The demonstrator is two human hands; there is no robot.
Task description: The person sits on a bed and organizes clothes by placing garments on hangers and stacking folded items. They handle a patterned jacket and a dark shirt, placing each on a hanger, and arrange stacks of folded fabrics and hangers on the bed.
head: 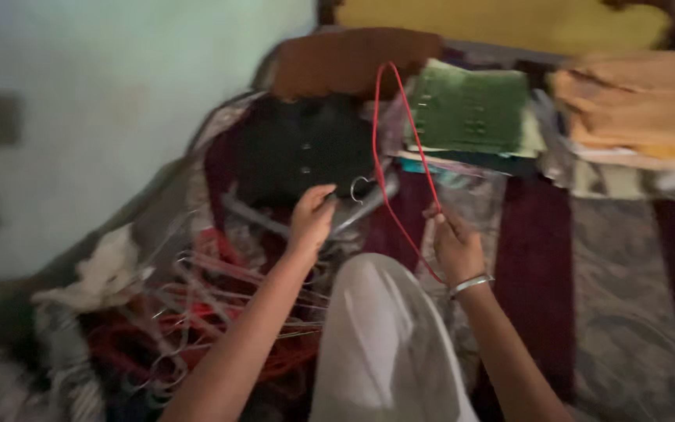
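Nearest the camera, a pale trousered knee (388, 344) rises at lower centre between both forearms. At centre frame the right hand (455, 246) pinches a thin red wire hanger (400, 148), fingers closed on its lower edge. Left of it, the left hand (312, 219) curls loosely round the hanger's metal hook (358, 187). A tangled heap of red and pale hangers (220, 312) lies lower left; folded clothes (470, 109) sit along the top.

Right hand (456, 246) grips a red wire hanger (400, 148), held upright. Left hand (311, 221) is closed on the metal hook (358, 187) of a grey hanger. Tangled pile of hangers (197, 312) lies near left. Folded clothes (470, 109) stacked far right.
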